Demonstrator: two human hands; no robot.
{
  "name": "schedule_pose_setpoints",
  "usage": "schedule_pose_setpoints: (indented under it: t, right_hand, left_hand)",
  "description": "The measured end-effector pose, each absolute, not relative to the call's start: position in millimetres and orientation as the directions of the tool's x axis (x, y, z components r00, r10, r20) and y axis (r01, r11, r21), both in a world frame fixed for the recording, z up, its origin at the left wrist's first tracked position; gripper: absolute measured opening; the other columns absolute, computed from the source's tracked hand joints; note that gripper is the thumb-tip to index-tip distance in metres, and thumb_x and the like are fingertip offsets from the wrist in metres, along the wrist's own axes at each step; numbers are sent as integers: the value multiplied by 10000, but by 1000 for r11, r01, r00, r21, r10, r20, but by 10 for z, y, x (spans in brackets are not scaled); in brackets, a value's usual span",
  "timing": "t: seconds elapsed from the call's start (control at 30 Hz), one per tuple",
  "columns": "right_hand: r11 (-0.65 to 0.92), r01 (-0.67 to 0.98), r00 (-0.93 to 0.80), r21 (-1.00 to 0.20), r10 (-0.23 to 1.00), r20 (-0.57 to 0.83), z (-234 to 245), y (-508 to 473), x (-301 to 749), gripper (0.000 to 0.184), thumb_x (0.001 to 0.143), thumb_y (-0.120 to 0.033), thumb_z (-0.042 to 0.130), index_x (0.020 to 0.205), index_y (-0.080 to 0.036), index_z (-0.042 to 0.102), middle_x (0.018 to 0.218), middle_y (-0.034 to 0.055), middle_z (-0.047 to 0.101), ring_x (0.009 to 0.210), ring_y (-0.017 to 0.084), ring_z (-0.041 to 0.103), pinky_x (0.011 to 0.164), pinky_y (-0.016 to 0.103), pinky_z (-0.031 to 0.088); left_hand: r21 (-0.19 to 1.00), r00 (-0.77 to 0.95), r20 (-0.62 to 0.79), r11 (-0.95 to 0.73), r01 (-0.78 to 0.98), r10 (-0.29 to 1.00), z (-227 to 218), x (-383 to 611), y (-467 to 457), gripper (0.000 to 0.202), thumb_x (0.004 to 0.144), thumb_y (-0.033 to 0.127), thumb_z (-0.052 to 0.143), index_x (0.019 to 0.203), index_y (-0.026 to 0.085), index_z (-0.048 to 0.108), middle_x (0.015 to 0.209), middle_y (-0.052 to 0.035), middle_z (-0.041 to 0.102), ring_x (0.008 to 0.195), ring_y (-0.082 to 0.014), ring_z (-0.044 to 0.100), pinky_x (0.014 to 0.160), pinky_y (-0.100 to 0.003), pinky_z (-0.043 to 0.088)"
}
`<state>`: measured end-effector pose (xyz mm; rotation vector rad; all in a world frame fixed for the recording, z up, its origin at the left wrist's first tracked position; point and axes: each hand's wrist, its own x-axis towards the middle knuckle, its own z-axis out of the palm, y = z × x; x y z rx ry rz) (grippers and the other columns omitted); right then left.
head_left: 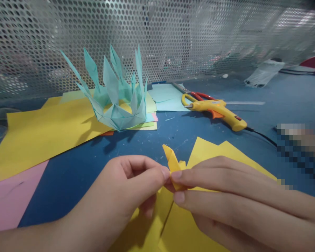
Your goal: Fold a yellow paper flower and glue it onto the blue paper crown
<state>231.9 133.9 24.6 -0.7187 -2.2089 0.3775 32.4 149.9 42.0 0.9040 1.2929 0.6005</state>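
A small folded yellow paper piece [174, 160] with a pointed tip stands up between my two hands, its lower part covered by fingers. My left hand [136, 185] pinches it from the left between thumb and forefinger. From the right, my right hand [225, 196] presses on it with its fingertips, so both hands are closed on the same piece. Under them lie yellow paper sheets [199, 224]. Beyond my left hand stands a light teal folded-paper crown [118, 117] with several tall points.
A yellow glue gun [217, 108] with a black cord lies at the right, against red- and yellow-handled scissors [196, 95]. Large yellow paper [49, 129] and pink paper [18, 199] cover the left. A perforated metal panel [157, 42] closes off the back of the blue table [76, 182].
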Motion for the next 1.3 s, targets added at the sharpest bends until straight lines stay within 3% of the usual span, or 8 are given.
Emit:
schedule_pose_setpoints:
  t: [0.27,0.53,0.67,0.87,1.1,1.3]
  right_hand:
    - [811,416,-443,-411,575,688,124,1457,2318,155,1051,-293,628,937,-253,724,963,-42,843,824,64,808,843,46,592]
    - [749,387,-419,-539,663,620,326,1457,2280,215,893,-44,686,864,-233,785,927,-25,845,837,88,815,834,52,591]
    - [722,370,-334,-585,691,641,279,1437,2232,180,880,-106,719,840,-266,792,943,-13,842,805,135,818,756,152,664]
    - [584,316,-324,-747,807,494,281,1451,2218,183,792,-57,778,839,-234,760,796,-48,821,732,89,786,728,109,619]
    - [454,391,-262,-801,889,376,276,1432,2166,45,844,-270,828,885,-272,809,795,18,806,763,206,793,672,283,671]
    - [427,416,-228,-803,904,362,295,1462,2072,94,837,-355,834,891,-279,819,797,29,798,842,238,799,720,325,687]
  left_hand:
    - [838,244,-543,534,110,803,387,276,1506,262,755,429,763,575,245,716,385,71,502,431,-89,332,439,-225,215]
    - [851,256,-514,525,29,819,430,308,1530,126,673,272,859,607,230,759,517,83,570,469,-58,423,448,-145,311]
    - [841,265,-516,541,-25,815,423,324,1539,126,630,190,842,553,226,749,493,85,569,449,-45,417,428,-120,323]
    - [846,233,-514,533,-24,825,387,349,1488,124,516,122,816,522,215,734,455,70,583,411,-55,425,386,-139,326]
    - [918,210,-389,395,13,897,291,357,1433,79,640,176,815,604,237,780,545,46,619,446,-64,449,407,-146,341]
    - [874,237,-475,485,17,847,342,365,1454,92,614,204,834,595,230,747,546,39,610,440,-86,489,417,-174,378]
